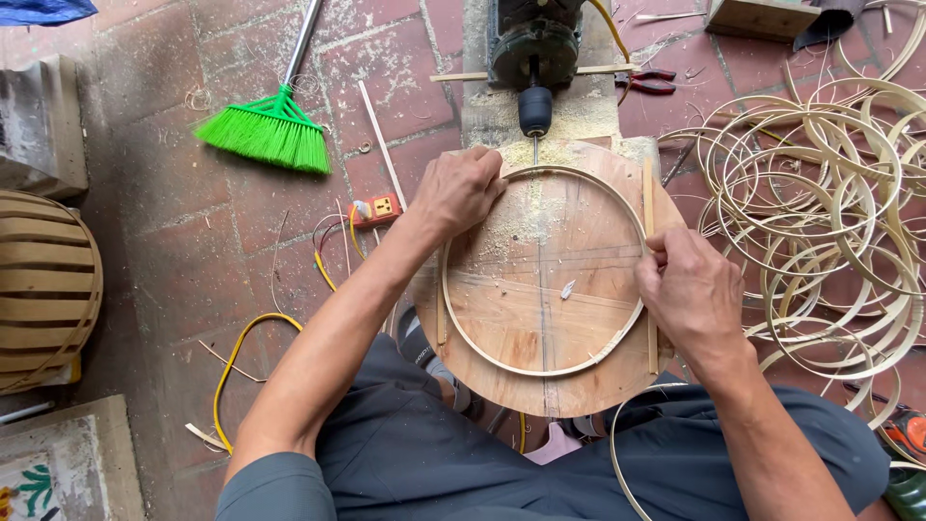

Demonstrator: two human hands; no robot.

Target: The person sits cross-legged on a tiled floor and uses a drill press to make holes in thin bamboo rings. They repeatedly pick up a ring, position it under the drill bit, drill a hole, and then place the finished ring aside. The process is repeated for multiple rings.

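We pinch the bamboo hoop (540, 371) with both hands (461, 193) (687, 289) against the drill bit (535, 147), sawdust already down, hoop pile (820, 212) waiting

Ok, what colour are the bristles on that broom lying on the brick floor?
Bright green; the broom shows clearly in the head view.

Soft, even daylight fills the scene, bright without harshness. Shadows are faint and short, pooling just under the forearms and beneath the green broom (270, 130). No glare shows, even on the pale round wooden board (540, 289). Focus is sharp throughout, with no motion blur. Wide-angle distortion bends the brick floor (193, 251) lines near the edges.
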